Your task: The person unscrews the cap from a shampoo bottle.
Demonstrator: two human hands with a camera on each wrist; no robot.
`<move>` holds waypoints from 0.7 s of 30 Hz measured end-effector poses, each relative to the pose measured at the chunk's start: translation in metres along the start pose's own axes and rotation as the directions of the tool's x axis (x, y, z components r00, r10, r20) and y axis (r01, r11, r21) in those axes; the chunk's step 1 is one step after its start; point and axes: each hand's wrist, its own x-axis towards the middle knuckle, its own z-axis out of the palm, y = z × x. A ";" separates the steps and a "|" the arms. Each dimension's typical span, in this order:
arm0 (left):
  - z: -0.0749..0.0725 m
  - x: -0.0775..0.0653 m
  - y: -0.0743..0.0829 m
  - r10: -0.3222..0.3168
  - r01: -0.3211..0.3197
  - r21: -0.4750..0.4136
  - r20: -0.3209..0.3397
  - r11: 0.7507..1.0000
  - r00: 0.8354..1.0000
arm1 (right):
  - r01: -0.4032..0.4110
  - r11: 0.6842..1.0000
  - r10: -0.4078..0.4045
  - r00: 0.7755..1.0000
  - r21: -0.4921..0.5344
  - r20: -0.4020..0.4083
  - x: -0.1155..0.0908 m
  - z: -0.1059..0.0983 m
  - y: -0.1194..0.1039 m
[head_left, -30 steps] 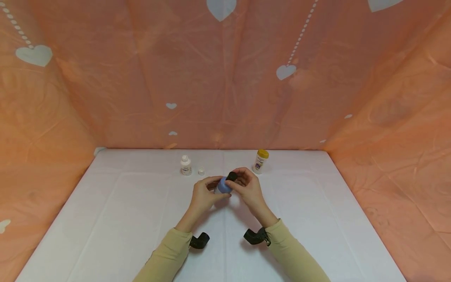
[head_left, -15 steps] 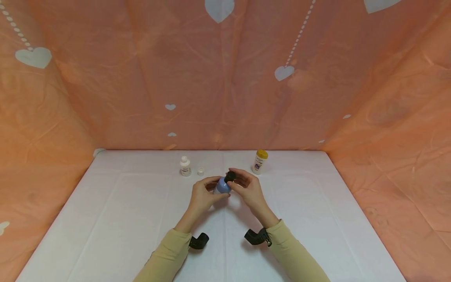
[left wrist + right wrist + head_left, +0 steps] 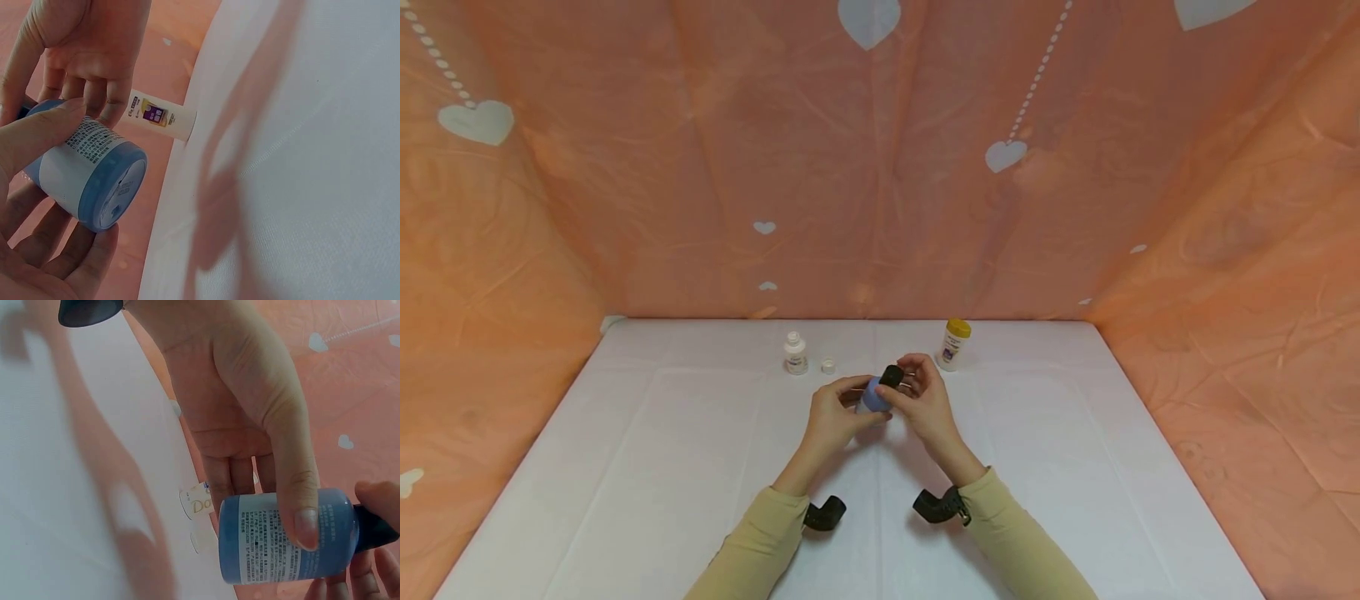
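The blue bottle looks like smooth, glossy plastic — black cap seems plastic too. The tablecloth reads as matt fabric, fine weave showing up close. Orange backdrop is crinkly with a slight sheen, while the sleeves are matt cloth — pretty smooth.

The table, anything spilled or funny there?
I see no spill. One odd thing: a little white cap lies loose beside the small white bottle, while the yellow-lidded bottle is closed. The held blue bottle looks fine where it shows.
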 end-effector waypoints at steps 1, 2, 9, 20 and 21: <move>0.000 0.000 0.000 0.002 -0.002 0.001 0.000 1.000 1.000 | -0.001 1.000 0.001 1.000 0.004 -0.003 0.000 0.000 0.000; 0.000 -0.001 0.000 0.008 -0.008 0.003 0.000 1.000 1.000 | -0.002 1.000 0.002 1.000 0.008 -0.007 0.000 0.001 0.000; -0.002 -0.001 -0.001 0.009 -0.009 0.016 0.002 1.000 1.000 | -0.034 0.999 0.034 0.999 0.003 0.010 -0.001 0.000 -0.002; -0.004 0.001 -0.003 0.021 -0.021 0.017 -0.008 1.000 1.000 | 0.043 0.996 -0.034 0.992 -0.081 0.118 -0.001 -0.009 -0.005; -0.004 0.001 -0.003 0.016 -0.016 0.017 -0.009 1.000 1.000 | 0.052 0.995 -0.041 0.991 -0.082 0.130 -0.001 -0.009 -0.006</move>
